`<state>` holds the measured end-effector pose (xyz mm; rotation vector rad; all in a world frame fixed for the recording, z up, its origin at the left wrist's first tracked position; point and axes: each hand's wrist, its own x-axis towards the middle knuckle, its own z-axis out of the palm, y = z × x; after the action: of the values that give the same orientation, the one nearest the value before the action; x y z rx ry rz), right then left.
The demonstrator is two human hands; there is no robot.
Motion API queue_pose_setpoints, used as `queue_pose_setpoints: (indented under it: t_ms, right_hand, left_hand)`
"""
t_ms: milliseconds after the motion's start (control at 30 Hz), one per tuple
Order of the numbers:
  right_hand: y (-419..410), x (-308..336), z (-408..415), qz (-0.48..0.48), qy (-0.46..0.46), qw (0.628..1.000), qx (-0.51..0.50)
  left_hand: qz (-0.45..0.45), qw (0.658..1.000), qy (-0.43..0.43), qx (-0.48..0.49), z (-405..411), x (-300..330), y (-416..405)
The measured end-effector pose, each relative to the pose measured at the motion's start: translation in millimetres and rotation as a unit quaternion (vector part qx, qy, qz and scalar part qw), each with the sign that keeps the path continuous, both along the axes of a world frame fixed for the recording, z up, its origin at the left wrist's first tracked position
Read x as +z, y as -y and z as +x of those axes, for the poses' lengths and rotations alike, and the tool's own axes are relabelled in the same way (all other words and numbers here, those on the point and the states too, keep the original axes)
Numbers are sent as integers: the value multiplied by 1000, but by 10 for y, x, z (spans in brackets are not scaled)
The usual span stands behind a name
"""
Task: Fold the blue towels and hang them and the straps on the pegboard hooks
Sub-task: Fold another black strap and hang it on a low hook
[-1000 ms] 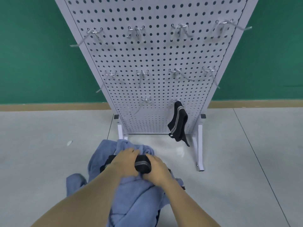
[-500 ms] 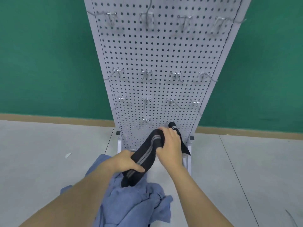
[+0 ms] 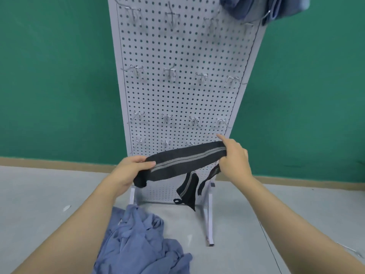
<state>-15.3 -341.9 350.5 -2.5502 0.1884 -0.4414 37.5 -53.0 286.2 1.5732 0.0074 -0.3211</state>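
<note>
Held strap [image 3: 185, 162]: black band with 2 grey stripes, stretched nearly level between both hands in front of the lower pegboard [image 3: 183, 95]. Judgement: it is spread flat so a fold or loop can be formed before hanging.
Left hand [image 3: 130, 171]: grips the left end of the held strap; thumb lies on top of the band, the other fingers curl beneath. The end of the band droops below the grip.
Right hand [image 3: 233, 159]: pinches the right end of the held strap, slightly higher than the left hand. The index finger extends toward the board; the remaining fingers close on the band.
Arm pose: both forearms reach forward and upward from the lower frame edge, converging on the strap, wrists roughly level with the lowest hook row.
Hung strap [image 3: 188, 189]: 1 black strap hangs low on the board, behind and below the held strap. Its hook is hidden by the held strap. Judgement: straps are assigned to the low rows.
Free hooks [image 3: 167, 117]: several rows of bare metal hooks remain above the hands. Judgement: the next move calls for raising 1 end to a free hook.
Hung towel [image 3: 262, 7]: blue cloth hangs at the top right corner of the board, partly cut off by the frame.
Loose towel [image 3: 138, 242]: crumpled blue cloth lies on the floor [image 3: 39, 194], at the foot of the board, unfolded.
Progress: judged partial; 1 strap and 1 towel hung, 1 strap in hand, loose cloth pending.
</note>
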Motion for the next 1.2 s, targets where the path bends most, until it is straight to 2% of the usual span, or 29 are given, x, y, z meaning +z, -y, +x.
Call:
queue_pose_setpoints:
  t_ms: [167, 367, 500, 600, 700, 867, 1000, 1200]
  right_hand:
    - [128, 120, -211, 145, 29, 989, -10]
    - [15, 270, -522, 181, -79, 978, 65]
    - [-66, 230, -704, 316, -116, 941, 43]
    - [-103, 99, -765, 407, -103, 908, 6]
    - [-115, 136, -797, 394, -76, 916, -4]
    - [-152, 285, -851, 368, 21, 930, 1]
    - [-178, 371, -874, 348, 79, 933, 54]
    - [-204, 437, -903, 330, 138, 932, 51]
  left_hand:
    - [-46, 998, 20, -47, -113, 424, 236]
    - [-127, 984, 70, -99, -347, 972, 625]
    - [-149, 974, 111, -132, -446, 1276, 852]
    - [-151, 966, 121, -170, -516, 1409, 970]
    - [-137, 963, 123, -197, -549, 1432, 1051]
    - [-58, 958, 143, -240, -567, 1385, 1095]
    - [-40, 955, 165, -245, -556, 1412, 1073]
    - [61, 941, 229, -241, -689, 1486, 1183]
